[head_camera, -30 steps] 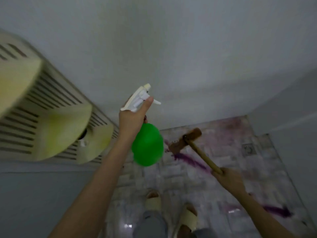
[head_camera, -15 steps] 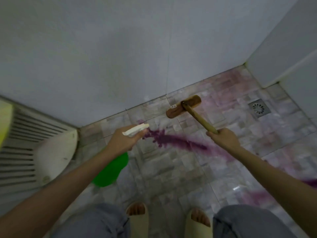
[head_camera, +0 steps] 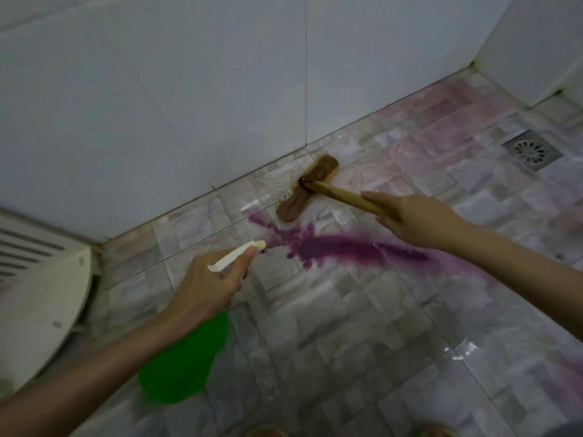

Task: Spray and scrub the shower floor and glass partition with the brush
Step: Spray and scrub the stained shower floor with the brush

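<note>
A green spray bottle (head_camera: 186, 364) is gripped in the left hand (head_camera: 205, 288), a wooden brush (head_camera: 307, 187) in the right hand (head_camera: 413, 216), set on the purple-stained shower floor (head_camera: 347, 326); its label (head_camera: 287, 194) is unreadable.

The shower is dim and evenly lit, with a grey cast and only faint, soft shadows on the floor (head_camera: 347, 326). Small white glints of glare sit on the wet tiles just left of the brush (head_camera: 315, 181) and well below and right of it. The green bottle (head_camera: 183, 364), below and left of the brush, is smeared by motion blur, and the whole picture is soft.
</note>
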A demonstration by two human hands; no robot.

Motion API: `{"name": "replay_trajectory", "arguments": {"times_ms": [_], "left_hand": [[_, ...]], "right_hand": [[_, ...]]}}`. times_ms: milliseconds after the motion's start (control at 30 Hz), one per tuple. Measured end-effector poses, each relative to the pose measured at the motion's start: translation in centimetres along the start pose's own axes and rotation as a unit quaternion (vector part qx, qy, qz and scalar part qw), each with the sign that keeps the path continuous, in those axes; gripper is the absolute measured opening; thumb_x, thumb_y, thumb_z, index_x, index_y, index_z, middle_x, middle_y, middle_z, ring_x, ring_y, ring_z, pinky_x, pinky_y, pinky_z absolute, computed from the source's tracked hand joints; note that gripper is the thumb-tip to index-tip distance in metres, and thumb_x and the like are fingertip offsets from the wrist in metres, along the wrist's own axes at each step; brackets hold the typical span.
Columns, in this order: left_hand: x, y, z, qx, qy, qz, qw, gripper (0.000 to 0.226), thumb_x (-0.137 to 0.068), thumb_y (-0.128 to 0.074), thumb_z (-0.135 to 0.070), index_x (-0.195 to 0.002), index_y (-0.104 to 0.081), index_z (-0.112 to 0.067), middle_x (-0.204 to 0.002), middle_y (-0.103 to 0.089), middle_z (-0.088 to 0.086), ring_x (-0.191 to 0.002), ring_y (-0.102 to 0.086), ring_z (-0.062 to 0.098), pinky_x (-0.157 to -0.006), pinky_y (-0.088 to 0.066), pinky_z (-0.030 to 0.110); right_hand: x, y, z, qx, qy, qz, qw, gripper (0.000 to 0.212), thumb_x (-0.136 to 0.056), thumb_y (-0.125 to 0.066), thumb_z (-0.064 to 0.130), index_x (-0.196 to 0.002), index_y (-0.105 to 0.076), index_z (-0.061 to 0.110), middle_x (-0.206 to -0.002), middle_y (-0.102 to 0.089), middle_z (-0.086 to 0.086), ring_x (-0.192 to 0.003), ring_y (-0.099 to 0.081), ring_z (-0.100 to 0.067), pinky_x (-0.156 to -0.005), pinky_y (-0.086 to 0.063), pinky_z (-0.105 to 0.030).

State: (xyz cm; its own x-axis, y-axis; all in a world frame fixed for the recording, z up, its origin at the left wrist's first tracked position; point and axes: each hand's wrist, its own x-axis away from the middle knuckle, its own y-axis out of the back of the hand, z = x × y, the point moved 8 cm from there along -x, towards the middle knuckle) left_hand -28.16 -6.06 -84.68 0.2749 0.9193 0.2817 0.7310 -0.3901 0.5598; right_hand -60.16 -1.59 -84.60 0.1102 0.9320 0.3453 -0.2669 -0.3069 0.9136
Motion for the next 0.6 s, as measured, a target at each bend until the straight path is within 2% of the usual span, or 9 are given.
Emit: {"name": "replay_trajectory", "arguments": {"times_ms": [100,167,267,333,400,533,600], "left_hand": [[0.7,-0.4,1.9,-0.013,0.02,-0.008,1.0,0.059,-0.088,-0.06,-0.056,-0.061,-0.064,-0.004,-0.05,-0.06,0.013,-0.039,-0.054,0.019,-0.044,-0.046,0.037],[1.5,-0.8,2.1,-0.009,0.015,-0.005,1.0,0.055,-0.088,-0.059,-0.056,-0.063,-0.068,-0.008,-0.052,-0.064,0.012,-0.038,-0.057,0.021,-0.044,-0.05,0.039],[2.5,-1.2,2.4,-0.017,0.013,-0.007,1.0,0.057,-0.086,-0.056,-0.063,-0.061,-0.07,-0.014,-0.055,-0.068,0.009,-0.04,-0.061,0.026,-0.047,-0.055,0.042],[2.8,-1.2,2.3,-0.027,0.012,-0.025,0.999,0.068,-0.087,-0.057,-0.068,-0.059,-0.067,-0.006,-0.057,-0.067,0.017,-0.046,-0.061,0.036,-0.049,-0.054,0.051],[3.1,-1.5,1.9,-0.028,0.006,-0.023,0.999,0.076,-0.084,-0.055,-0.07,-0.064,-0.065,0.003,-0.06,-0.065,0.024,-0.05,-0.06,0.041,-0.048,-0.051,0.054],[3.6,-2.2,0.4,-0.058,-0.01,0.013,0.998,0.075,-0.078,-0.046,-0.069,-0.065,-0.068,0.002,-0.056,-0.066,0.019,-0.042,-0.06,0.027,-0.05,-0.054,0.051],[3.4,-2.1,0.6,-0.06,-0.002,0.001,0.998,0.081,-0.076,-0.046,-0.072,-0.065,-0.067,0.005,-0.057,-0.065,0.022,-0.044,-0.059,0.031,-0.05,-0.053,0.051]], "right_hand": [[0.2,0.1,1.1,0.049,-0.012,0.026,0.998,0.054,-0.099,-0.039,0.035,-0.149,-0.019,0.041,-0.075,-0.051,0.002,-0.063,-0.051,-0.019,-0.061,-0.048,-0.032],[0.3,-0.1,1.7,0.045,-0.02,0.064,0.997,0.055,-0.099,-0.036,0.036,-0.149,-0.015,0.044,-0.07,-0.049,0.005,-0.057,-0.057,-0.018,-0.06,-0.052,-0.031],[0.2,-0.1,2.2,0.012,-0.021,0.087,0.996,0.056,-0.099,-0.036,0.033,-0.149,-0.014,0.044,-0.076,-0.059,0.001,-0.048,-0.062,-0.018,-0.053,-0.056,-0.03],[0.0,-0.1,2.4,-0.001,-0.016,0.085,0.996,0.057,-0.099,-0.038,0.031,-0.15,-0.015,0.043,-0.084,-0.064,-0.005,-0.046,-0.061,-0.018,-0.046,-0.053,-0.028],[-0.1,-0.5,2.5,-0.024,-0.021,0.097,0.995,0.057,-0.099,-0.038,0.029,-0.15,-0.015,0.043,-0.08,-0.064,-0.006,-0.047,-0.059,-0.019,-0.04,-0.049,-0.026],[0.2,-0.4,2.8,-0.036,-0.019,0.086,0.995,0.055,-0.099,-0.036,0.029,-0.15,-0.017,0.041,-0.072,-0.055,0.001,-0.044,-0.056,-0.02,-0.038,-0.045,-0.025],[0.1,-0.6,2.9,-0.022,-0.013,0.075,0.997,0.055,-0.1,-0.036,0.03,-0.15,-0.018,0.04,-0.07,-0.052,0.005,-0.042,-0.055,-0.018,-0.035,-0.041,-0.022]]}}
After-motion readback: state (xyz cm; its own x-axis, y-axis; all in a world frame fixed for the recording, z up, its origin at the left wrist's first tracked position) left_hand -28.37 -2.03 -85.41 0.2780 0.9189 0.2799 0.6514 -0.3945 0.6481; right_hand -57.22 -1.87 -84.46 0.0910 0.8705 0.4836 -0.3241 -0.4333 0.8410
